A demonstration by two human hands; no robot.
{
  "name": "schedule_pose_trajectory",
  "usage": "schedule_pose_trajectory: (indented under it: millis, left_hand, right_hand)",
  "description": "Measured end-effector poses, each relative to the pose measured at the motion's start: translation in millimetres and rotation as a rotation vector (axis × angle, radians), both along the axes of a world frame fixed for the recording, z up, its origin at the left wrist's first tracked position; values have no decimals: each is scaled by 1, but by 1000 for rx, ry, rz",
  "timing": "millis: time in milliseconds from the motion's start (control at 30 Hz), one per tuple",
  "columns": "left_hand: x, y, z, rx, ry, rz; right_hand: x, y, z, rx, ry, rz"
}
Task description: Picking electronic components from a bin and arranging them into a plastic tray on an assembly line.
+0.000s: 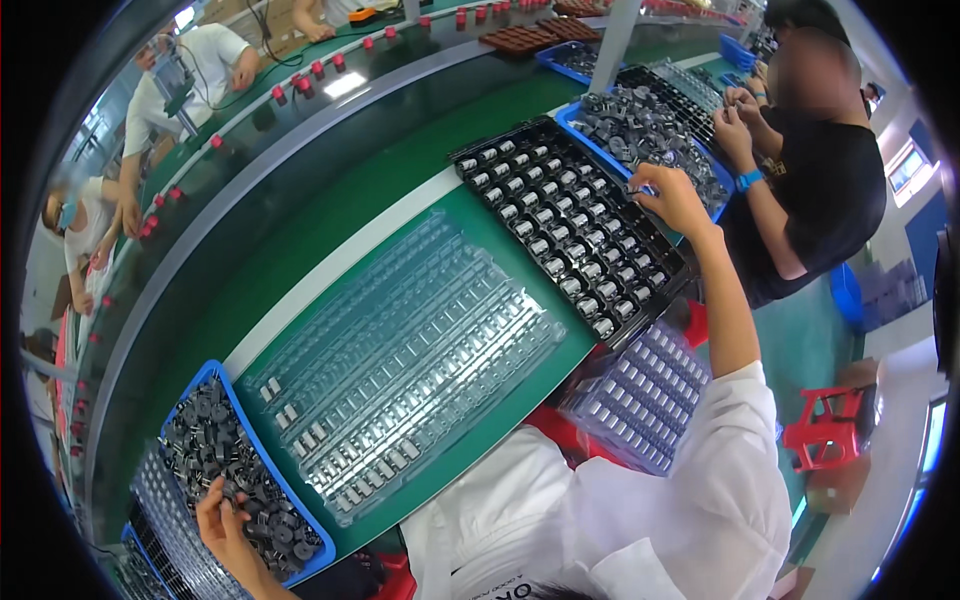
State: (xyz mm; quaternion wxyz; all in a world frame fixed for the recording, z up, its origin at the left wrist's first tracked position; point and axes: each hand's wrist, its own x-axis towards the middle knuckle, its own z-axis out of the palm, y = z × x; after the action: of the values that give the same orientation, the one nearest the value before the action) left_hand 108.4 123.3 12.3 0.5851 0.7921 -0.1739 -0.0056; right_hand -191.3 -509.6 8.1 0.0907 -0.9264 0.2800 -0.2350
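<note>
My left hand (228,528) reaches into a blue bin (318,530) of small black plastic parts (205,425), its fingertips closed round one of them. Over the right edge of a black tray (560,290), my right hand (672,200) pinches something small, mostly hidden by the fingers. Rows of silver metal cylinders (590,270) fill that tray's pockets. Between my hands lies a clear plastic tray (420,330) with ridged rows. Short silver cylinders (385,468) sit in its pockets along the near left end; most other pockets look vacant.
Another blue bin (725,205) of black parts stands beyond my right hand. Stacked clear trays with cylinders (645,395) sit beside my lap. A co-worker (820,180) in black works at the right. Across the green conveyor belt (400,140), red caps line a rail. A red stool (828,430) stands behind.
</note>
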Motion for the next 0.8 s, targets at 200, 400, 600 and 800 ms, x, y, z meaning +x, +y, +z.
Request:
schedule_pose_trajectory:
  millis: [200, 400, 600, 800]
  left_hand:
    - [-9, -24, 9, -190, 311, -30]
    - [-20, -30, 9, -27, 183, -140]
    - [-44, -49, 8, -116, 182, -261]
    - [-62, -38, 15, -161, 219, -301]
  right_hand:
    - [11, -7, -28, 176, -66, 133]
    - [17, -11, -42, -181, -48, 191]
    - [52, 13, -45, -158, -100, 149]
    - [88, 1, -81, -248, 19, 121]
